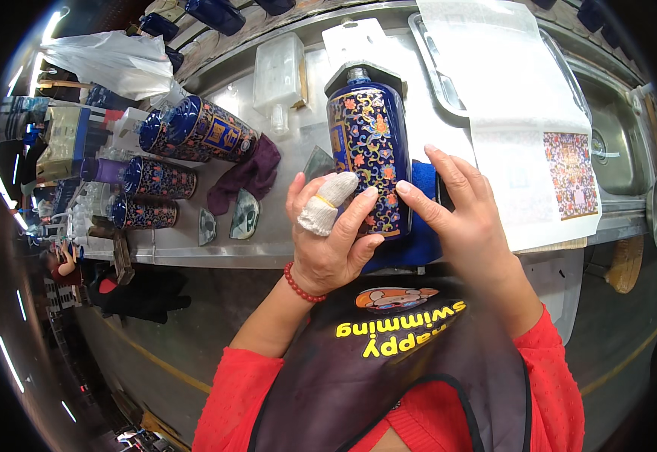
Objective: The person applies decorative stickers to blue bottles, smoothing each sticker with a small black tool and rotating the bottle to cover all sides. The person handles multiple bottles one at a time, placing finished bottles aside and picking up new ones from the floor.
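Head view: a blue ornamented bottle [368, 154] lay on a blue cloth [423, 226] at the steel counter's [193, 252] front edge.
Left hand [330, 237]: grasped the bottle's lower end, one finger wrapped in white cloth.
Right hand [460, 215]: flat, fingers pressing its side.
Done: three similar bottles [164, 175] lay aside at left.
Left: this one seemingly mid-handling.

A small packing or finishing workshop is shown here: a long steel worktop [268, 248] is lined with matching blue patterned bottles [197, 129] laid on their sides. Sheets of white wrapping paper [509, 98] are stacked in a metal tray [434, 68], and a steel sink [615, 143] is set alongside.
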Demonstrator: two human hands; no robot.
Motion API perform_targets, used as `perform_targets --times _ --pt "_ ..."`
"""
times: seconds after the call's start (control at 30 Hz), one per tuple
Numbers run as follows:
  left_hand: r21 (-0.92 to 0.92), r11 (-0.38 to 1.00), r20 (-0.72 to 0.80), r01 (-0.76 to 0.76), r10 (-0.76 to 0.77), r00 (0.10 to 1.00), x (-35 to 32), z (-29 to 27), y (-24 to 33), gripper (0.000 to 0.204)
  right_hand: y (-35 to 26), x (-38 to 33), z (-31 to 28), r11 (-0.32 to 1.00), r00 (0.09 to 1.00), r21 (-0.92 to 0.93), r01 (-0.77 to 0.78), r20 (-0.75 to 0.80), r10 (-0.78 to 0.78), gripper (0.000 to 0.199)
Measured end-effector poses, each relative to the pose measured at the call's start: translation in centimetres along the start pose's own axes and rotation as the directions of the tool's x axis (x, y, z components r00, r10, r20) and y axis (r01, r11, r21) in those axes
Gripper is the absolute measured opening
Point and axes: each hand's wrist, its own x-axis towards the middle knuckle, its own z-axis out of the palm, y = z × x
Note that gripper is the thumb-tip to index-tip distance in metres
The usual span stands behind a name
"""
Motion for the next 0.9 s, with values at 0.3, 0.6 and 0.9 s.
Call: perform_targets --times 0.3,0.6,0.9 --pt "-0.011 1.0 -0.003 -0.002 0.002 1.0 0.02 0.07 -0.04 0.048 -0.29 -0.47 -0.01 1.0 1.0 0.014 0.005 -0.008 -0.005 0.049" --pt "-0.004 1.0 -0.002 -0.007 0.007 1.0 0.03 0.12 -0.11 0.049 -0.72 -0.95 -0.01 0.999 1.0 0.044 -0.013 -0.001 0.013 0.048" --pt "-0.003 1.0 -0.007 -0.008 0.008 1.0 -0.01 0.2 -0.12 0.049 -0.85 -0.65 0.16 0.999 0.999 0.037 -0.022 -0.027 0.023 0.047"
